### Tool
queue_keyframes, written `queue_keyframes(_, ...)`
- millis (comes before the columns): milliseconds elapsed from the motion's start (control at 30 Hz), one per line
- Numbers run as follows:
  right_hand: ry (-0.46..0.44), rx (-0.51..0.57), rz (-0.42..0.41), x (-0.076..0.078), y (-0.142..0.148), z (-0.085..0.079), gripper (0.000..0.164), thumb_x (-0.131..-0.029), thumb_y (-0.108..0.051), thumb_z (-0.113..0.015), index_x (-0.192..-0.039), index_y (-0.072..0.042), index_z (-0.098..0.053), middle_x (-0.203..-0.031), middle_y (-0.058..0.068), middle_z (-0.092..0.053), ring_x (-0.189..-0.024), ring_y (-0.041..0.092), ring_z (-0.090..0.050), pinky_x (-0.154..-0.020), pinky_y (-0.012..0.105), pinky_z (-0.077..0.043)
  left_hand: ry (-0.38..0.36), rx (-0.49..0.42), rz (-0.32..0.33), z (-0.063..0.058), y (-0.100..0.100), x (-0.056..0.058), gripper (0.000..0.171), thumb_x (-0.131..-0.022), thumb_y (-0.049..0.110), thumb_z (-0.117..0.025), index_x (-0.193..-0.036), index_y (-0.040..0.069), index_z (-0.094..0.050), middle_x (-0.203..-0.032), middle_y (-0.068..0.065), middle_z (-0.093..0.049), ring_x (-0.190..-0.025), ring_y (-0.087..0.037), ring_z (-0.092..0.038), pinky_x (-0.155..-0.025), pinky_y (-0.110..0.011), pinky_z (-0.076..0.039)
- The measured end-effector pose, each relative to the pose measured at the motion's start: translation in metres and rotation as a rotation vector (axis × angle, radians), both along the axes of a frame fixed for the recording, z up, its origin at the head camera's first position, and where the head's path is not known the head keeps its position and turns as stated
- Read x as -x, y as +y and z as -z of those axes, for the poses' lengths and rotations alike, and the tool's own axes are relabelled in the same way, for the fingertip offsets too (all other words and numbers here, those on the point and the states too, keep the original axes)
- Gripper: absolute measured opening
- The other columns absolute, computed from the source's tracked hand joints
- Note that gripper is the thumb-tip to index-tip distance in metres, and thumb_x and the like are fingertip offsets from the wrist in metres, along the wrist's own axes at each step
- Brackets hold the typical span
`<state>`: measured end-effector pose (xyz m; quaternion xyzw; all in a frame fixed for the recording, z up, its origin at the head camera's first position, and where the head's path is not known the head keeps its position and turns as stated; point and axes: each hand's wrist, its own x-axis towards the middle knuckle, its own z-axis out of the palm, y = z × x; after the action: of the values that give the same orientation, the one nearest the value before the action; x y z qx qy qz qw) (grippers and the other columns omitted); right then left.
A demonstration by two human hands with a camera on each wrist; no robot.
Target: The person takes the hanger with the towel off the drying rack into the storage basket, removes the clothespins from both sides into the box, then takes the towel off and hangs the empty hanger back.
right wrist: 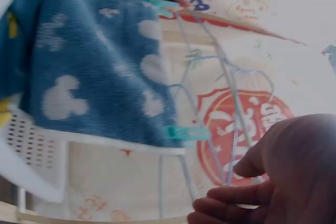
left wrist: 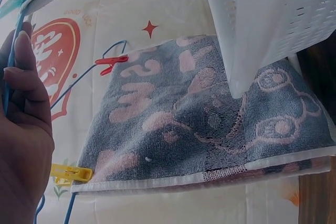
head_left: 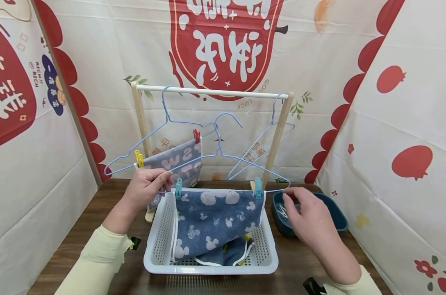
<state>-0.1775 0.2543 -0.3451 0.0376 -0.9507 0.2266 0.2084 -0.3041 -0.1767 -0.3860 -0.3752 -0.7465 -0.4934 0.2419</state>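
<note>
Head view: the white basket (head_left: 208, 269) stands on the brown surface (head_left: 298, 262), with the rack (head_left: 208, 92) behind it. Above the basket, your left grip (head_left: 145, 186) pinches the near blue hanger (head_left: 219, 150) at its left end. Your right grip (head_left: 311, 215), above and right of the basket, has thumb and fingers apart beside the hanger's other end; contact there cannot be told. From this hanger the blue towel (head_left: 208, 221), patterned with pale mouse shapes, hangs over the basket by a left teal clip (head_left: 178, 189) and a right teal clip (head_left: 258, 188).

Containers: the basket holds blue cloth (head_left: 226, 254) with white edging and yellow patches; whether it is separate from the towel is unclear. Just right of the basket, the dark teal bin (head_left: 285, 228) contains small white items (head_left: 282, 211), partly hidden by your hand.

Left wrist view: the grey towel behind and left of the basket, partly covered in the head view, shows its pink letters and outlined figures, with a red clip (left wrist: 111, 64) and a yellow clip (left wrist: 73, 173).

Right wrist view: only here do you see the gap between your right thumb and fingers from the palm side, and the basket's perforated wall beneath the towel's edge.
</note>
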Motion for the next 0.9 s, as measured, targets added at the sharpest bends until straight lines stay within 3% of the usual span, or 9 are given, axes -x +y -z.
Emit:
queue_keyframes(200, 0.158, -0.049, -0.128, 0.002, -0.01, -0.008, 0.029, -0.108, -0.014, -0.072, -0.136, -0.005, -0.071, -0.129, 0.016, -0.072, -0.113, 0.034, -0.068, -0.096, 0.061, -0.062, 0.017, 0.009, -0.004, -0.001, 0.002, -0.001, 0.031, -0.105, -0.01, -0.066, -0.087, 0.012, -0.078, -0.072, 0.004, -0.072, -0.061, -0.019, -0.063, -0.058, -0.022, -0.054)
queue_keyframes(400, 0.12, -0.167, -0.202, 0.009, -0.026, -0.003, 0.046, -0.108, -0.016, -0.071, -0.15, -0.001, -0.062, -0.147, 0.021, -0.066, -0.136, 0.042, -0.061, -0.108, 0.064, -0.055, 0.005, 0.007, -0.004, -0.001, 0.004, -0.002, 0.03, -0.105, -0.01, -0.067, -0.088, 0.011, -0.078, -0.073, 0.004, -0.073, -0.062, -0.018, -0.064, -0.06, -0.023, -0.055)
queue_keyframes(600, 0.091, -0.275, -0.23, 0.025, -0.032, 0.004, 0.055, -0.112, -0.02, -0.064, -0.159, 0.004, -0.05, -0.15, 0.024, -0.064, -0.138, 0.043, -0.061, -0.112, 0.061, -0.052, -0.002, 0.009, 0.005, 0.001, 0.006, -0.003, 0.029, -0.105, -0.01, -0.067, -0.088, 0.011, -0.078, -0.074, 0.004, -0.073, -0.063, -0.017, -0.065, -0.06, -0.023, -0.057)
queue_keyframes(900, 0.069, -0.23, -0.214, 0.042, -0.033, 0.007, 0.053, -0.116, -0.021, -0.057, -0.161, 0.005, -0.048, -0.149, 0.026, -0.064, -0.136, 0.044, -0.063, -0.111, 0.062, -0.053, 0.022, 0.004, -0.001, 0.0, 0.005, -0.004, 0.03, -0.104, -0.011, -0.066, -0.088, 0.011, -0.078, -0.073, 0.003, -0.073, -0.063, -0.018, -0.065, -0.06, -0.023, -0.055)
